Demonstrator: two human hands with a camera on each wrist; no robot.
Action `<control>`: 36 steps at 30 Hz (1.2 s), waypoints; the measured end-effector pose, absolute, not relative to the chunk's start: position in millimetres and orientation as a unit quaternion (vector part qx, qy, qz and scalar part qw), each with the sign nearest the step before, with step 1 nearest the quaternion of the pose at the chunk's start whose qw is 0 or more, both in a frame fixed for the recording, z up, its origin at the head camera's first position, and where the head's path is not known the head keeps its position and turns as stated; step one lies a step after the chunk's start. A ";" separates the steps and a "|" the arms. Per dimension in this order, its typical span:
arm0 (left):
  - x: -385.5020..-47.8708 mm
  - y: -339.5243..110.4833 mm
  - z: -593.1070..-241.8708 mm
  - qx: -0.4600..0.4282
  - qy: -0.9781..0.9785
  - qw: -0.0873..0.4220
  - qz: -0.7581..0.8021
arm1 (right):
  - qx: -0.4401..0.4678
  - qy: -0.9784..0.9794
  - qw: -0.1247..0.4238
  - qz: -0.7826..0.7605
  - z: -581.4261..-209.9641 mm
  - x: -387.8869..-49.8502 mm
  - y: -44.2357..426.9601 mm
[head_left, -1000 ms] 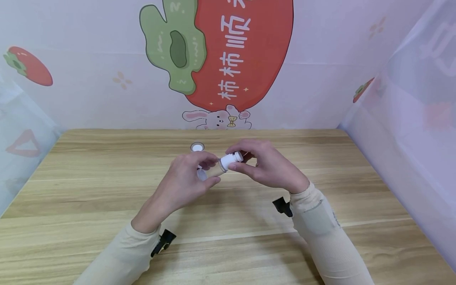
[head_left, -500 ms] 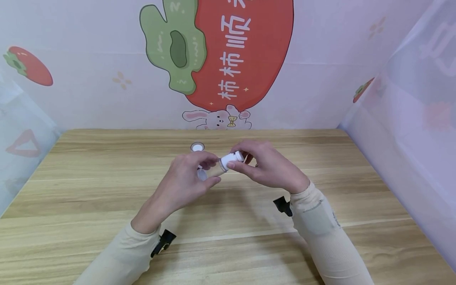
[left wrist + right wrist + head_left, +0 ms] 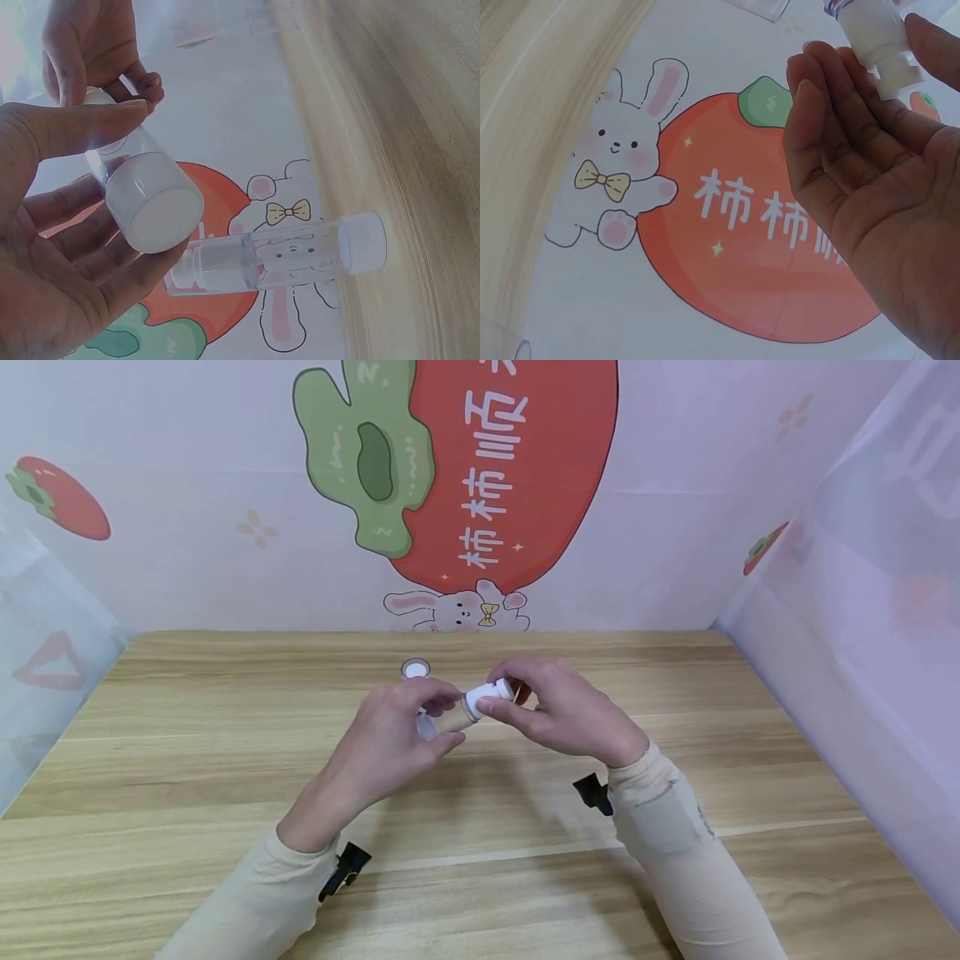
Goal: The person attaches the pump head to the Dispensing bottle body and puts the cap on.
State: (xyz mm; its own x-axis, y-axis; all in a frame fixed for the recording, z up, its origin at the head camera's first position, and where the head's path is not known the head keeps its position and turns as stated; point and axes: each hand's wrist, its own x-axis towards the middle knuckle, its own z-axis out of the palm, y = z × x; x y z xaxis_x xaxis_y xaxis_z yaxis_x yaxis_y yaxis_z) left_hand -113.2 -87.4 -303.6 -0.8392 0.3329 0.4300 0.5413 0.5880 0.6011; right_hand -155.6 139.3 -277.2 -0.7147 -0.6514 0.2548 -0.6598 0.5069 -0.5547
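A clear bottle (image 3: 454, 719) with a white base (image 3: 161, 206) is held tilted above the table. My left hand (image 3: 386, 727) holds its clear body, the thumb on one side and the fingers on the other. At the bottle's upper end is a white top (image 3: 482, 697) with a narrower white tip. My right hand (image 3: 566, 710) pinches this top between thumb and fingers; in the right wrist view the fingers curve beside it. Behind my left hand a second clear bottle (image 3: 300, 256), also with a white base, stands upright on the table, partly hidden in the head view.
The wooden table (image 3: 225, 777) runs back to a white printed backdrop (image 3: 187, 552) with a large red persimmon and a rabbit. Fabric sides (image 3: 870, 610) flank the table. A clear plastic edge (image 3: 761, 6) shows at the top of the right wrist view.
My right thumb and index finger have shifted slightly on the white top, which sits a touch further right. My left hand and the standing bottle stay in place.
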 end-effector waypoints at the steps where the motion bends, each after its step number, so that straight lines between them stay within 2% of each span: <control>1: -113.1 -87.4 -303.6 -0.248 -0.881 0.137 -0.380 | 0.378 -0.868 0.006 0.323 -277.3 -155.7 139.3; 16: -113.6 -88.0 -302.7 -0.234 -0.888 0.127 -0.374 | 0.385 -0.865 0.007 0.322 -272.2 -159.3 155.2; 36: -114.2 -88.3 -302.8 -0.218 -0.893 0.115 -0.376 | 0.282 -0.926 -0.007 0.251 -268.9 -172.7 181.8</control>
